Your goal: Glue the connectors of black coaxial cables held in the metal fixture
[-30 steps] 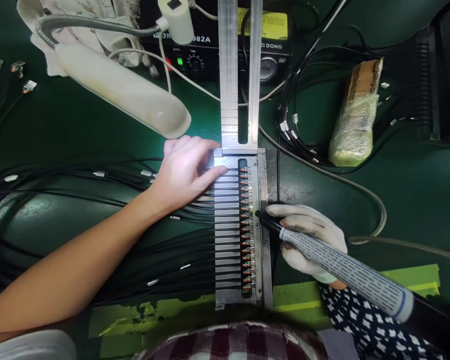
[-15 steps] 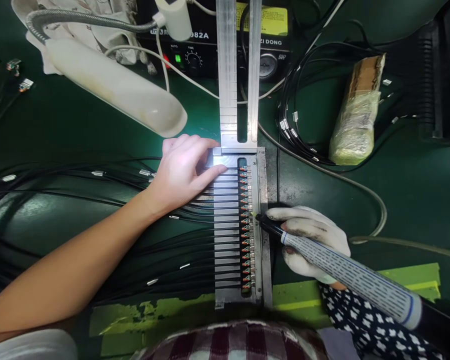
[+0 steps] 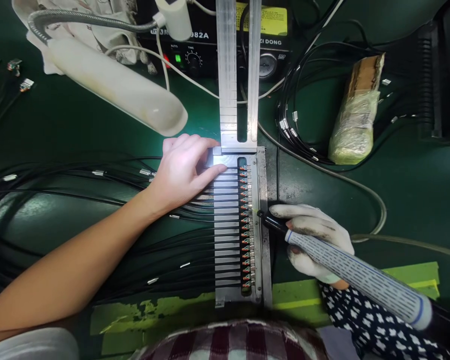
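Note:
A metal fixture (image 3: 225, 218) holds a column of black cables lying side by side in its slots. Their small orange-green connector ends (image 3: 244, 221) line up along a dark slot near its right side. My bare left hand (image 3: 185, 170) is closed at the upper left corner of the fixture, index fingertip on its top edge and thumb on its face. My right hand (image 3: 315, 235), in a stained white glove, is wrapped around a dispensing syringe (image 3: 345, 272) with a printed grey barrel and black front. The syringe's tip points left at the connector row, around mid-height of the fixture.
A hinged metal cover (image 3: 228, 100) stands up from the fixture's top end. Behind is a black dispenser box (image 3: 206, 55); a white lamp (image 3: 116, 85) hangs at upper left. Coiled cables (image 3: 285, 115) and a film-wrapped block (image 3: 354, 120) lie right. Loose cables (image 3: 60, 180) spread left.
My right hand and the syringe have shifted slightly to the right, with the tip drawn back a little from the connectors. My left hand stays in place.

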`<state>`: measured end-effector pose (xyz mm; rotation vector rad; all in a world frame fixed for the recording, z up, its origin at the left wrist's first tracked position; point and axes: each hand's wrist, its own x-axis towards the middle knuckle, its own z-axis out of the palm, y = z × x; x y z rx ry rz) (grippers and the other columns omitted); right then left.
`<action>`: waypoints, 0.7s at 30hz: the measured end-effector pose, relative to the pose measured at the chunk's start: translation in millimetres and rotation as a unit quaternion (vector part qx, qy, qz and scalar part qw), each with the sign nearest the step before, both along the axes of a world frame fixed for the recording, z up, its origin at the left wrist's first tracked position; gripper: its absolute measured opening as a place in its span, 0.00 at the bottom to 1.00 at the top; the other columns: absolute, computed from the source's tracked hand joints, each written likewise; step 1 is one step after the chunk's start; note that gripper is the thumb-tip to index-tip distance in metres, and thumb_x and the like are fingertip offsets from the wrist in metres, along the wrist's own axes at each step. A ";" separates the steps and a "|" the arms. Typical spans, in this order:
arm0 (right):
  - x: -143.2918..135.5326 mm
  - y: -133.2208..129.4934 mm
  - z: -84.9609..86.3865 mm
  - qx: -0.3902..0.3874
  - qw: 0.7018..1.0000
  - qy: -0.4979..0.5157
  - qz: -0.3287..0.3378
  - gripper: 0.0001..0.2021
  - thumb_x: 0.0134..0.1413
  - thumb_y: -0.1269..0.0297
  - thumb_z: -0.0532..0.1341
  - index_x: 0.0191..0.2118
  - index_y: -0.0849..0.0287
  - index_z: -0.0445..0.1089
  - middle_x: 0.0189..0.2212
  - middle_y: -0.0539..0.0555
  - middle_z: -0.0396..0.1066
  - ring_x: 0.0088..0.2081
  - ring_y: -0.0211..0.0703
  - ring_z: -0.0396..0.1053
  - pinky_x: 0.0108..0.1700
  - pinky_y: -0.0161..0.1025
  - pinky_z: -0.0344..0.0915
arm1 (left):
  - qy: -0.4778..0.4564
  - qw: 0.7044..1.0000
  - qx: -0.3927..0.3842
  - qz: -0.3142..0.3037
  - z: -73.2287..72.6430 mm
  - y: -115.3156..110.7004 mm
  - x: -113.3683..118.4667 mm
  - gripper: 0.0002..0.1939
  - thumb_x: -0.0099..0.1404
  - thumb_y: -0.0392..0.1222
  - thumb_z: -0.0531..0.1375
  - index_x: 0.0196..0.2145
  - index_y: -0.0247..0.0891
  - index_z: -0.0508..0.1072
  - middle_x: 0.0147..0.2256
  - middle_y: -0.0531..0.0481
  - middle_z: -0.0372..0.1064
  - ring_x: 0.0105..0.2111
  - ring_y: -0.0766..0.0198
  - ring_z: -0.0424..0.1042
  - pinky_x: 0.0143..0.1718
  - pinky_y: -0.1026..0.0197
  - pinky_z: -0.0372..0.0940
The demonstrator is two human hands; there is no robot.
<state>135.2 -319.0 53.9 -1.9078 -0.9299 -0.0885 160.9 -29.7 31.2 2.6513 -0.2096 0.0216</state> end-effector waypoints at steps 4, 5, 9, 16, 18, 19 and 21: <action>-5.4 -2.9 5.4 -0.022 0.999 -0.025 0.023 0.10 0.67 0.57 0.61 0.44 0.58 0.67 0.41 0.64 0.79 0.41 0.53 0.80 0.42 0.45 0.78 | 0.003 1.000 -0.001 0.003 0.3 -0.2 0.0 0.22 0.69 0.61 0.55 0.49 0.41 0.72 0.33 0.47 0.69 0.38 0.53 0.67 0.46 0.49 0.57; -6.6 -2.5 5.3 -0.031 0.999 -0.027 0.022 0.09 0.67 0.58 0.61 0.43 0.58 0.67 0.41 0.64 0.79 0.41 0.52 0.80 0.41 0.45 0.78 | 0.005 1.000 -0.001 0.002 0.3 -0.1 0.1 0.22 0.69 0.60 0.55 0.49 0.41 0.72 0.33 0.47 0.69 0.38 0.53 0.67 0.46 0.49 0.57; -8.5 0.6 1.2 -0.046 0.999 -0.023 0.014 0.08 0.66 0.59 0.61 0.43 0.57 0.67 0.41 0.62 0.79 0.40 0.51 0.80 0.40 0.45 0.78 | 0.008 1.000 -0.001 0.001 0.0 0.9 0.6 0.22 0.69 0.60 0.55 0.49 0.41 0.72 0.33 0.47 0.69 0.38 0.52 0.67 0.46 0.49 0.57; -5.6 -0.3 0.1 -0.041 0.999 -0.017 0.013 0.08 0.65 0.60 0.62 0.45 0.57 0.67 0.41 0.62 0.79 0.41 0.51 0.80 0.42 0.45 0.79 | 0.004 1.000 0.001 0.000 -0.9 1.3 0.0 0.22 0.69 0.60 0.55 0.49 0.40 0.72 0.33 0.47 0.68 0.38 0.53 0.67 0.46 0.49 0.57; -5.5 -0.6 0.7 -0.044 0.999 -0.018 0.017 0.08 0.66 0.58 0.61 0.45 0.57 0.67 0.41 0.62 0.79 0.40 0.51 0.80 0.42 0.45 0.79 | 0.002 1.000 0.002 0.002 -1.1 0.8 -0.2 0.23 0.69 0.60 0.55 0.49 0.40 0.72 0.33 0.47 0.68 0.38 0.53 0.66 0.45 0.49 0.57; -5.6 -0.7 0.9 -0.045 0.999 -0.019 0.018 0.09 0.66 0.58 0.61 0.45 0.57 0.67 0.40 0.62 0.79 0.40 0.51 0.80 0.41 0.45 0.79 | 0.002 1.000 0.003 0.003 -1.1 0.5 -0.3 0.23 0.69 0.60 0.55 0.49 0.40 0.72 0.33 0.48 0.68 0.38 0.53 0.66 0.45 0.49 0.57; -6.0 -0.7 1.1 -0.043 0.999 -0.026 0.021 0.08 0.67 0.58 0.60 0.44 0.57 0.67 0.40 0.62 0.79 0.39 0.50 0.80 0.40 0.44 0.79 | 0.001 1.000 0.006 0.003 -0.9 0.2 -0.4 0.23 0.70 0.60 0.55 0.49 0.40 0.72 0.33 0.48 0.68 0.38 0.54 0.66 0.45 0.50 0.56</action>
